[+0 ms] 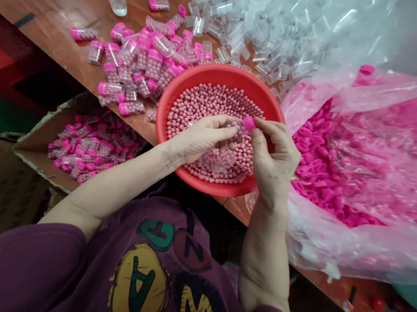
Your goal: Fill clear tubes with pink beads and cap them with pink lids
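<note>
Wooden tabletop (57,8) carries a red basin (222,76) of pink beads (200,107), with a bag of pink caps (357,245) to the right. Over the basin, left hand (203,139) curls its fingers around a clear tube (213,159). Right hand (276,156) pinches a pink cap (248,124) narrowly between its fingers. Cap looks small, light, stiff; hold by edges. Tube looks light, thin-walled, slippery.

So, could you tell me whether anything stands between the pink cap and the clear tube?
The left hand's fingers lie between them, curled over the tube; the cap, pinched by the right hand, sits just beyond.
</note>
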### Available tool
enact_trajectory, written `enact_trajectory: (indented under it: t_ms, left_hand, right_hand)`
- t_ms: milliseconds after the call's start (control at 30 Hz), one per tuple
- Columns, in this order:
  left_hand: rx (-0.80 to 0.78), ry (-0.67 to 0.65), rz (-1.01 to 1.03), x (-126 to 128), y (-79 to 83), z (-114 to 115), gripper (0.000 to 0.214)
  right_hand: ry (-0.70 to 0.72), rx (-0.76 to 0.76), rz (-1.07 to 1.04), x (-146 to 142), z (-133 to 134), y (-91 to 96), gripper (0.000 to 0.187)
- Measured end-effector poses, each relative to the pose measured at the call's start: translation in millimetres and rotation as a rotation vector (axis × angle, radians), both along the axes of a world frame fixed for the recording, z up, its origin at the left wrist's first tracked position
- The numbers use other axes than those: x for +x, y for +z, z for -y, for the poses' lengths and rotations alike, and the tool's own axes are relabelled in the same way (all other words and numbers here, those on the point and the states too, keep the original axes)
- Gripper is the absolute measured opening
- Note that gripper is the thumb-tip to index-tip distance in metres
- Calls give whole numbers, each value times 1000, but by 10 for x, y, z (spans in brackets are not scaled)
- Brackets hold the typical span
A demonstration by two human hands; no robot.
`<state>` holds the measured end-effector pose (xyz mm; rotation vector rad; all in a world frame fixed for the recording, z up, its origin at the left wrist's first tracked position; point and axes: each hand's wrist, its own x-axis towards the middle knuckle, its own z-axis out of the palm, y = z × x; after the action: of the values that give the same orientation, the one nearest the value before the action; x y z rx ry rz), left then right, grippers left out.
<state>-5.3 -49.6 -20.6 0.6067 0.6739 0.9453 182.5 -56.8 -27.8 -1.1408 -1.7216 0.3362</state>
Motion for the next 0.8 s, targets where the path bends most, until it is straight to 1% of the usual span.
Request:
enact_trajectory:
  t_ms: [133, 233, 333, 400, 467, 500, 600, 667, 733, 800]
  left_hand:
    - [25, 18, -122, -4, 93, 24, 20]
    - [-8, 44, -176, -13, 119, 37, 21]
    - [-41, 53, -149, -27, 93, 32, 14]
    - [-51, 33, -120, -30, 67, 24, 15]
    - [-55, 16, -88, -26, 42, 18, 19]
    - [-49, 16, -76, -22, 31, 16, 18]
    - [-14, 16, -72, -14, -5, 22, 8]
    - [13, 8, -86, -14, -30, 32, 7]
    - [45, 4, -105, -13, -43, 46, 11]
    - [96, 20, -131, -5, -37, 61, 16]
  right_hand:
    - [60, -56, 107, 80, 40, 89, 20]
    - [90, -94, 175, 181, 58, 118, 19]
    - [62, -68, 231, 281, 57, 92, 19]
    - [14, -33, 217, 290, 55, 73, 19]
    - [-19, -30, 146, 228, 56, 61, 20]
    - [-14, -35, 94, 174, 59, 55, 19]
    - [11, -55, -3, -9, 71, 24, 18]
    - [-17, -50, -4, -89, 83, -6, 21]
    - [-36, -57, 1, -112, 96, -27, 22]
    - [-16, -64, -1, -101, 111, -38, 20]
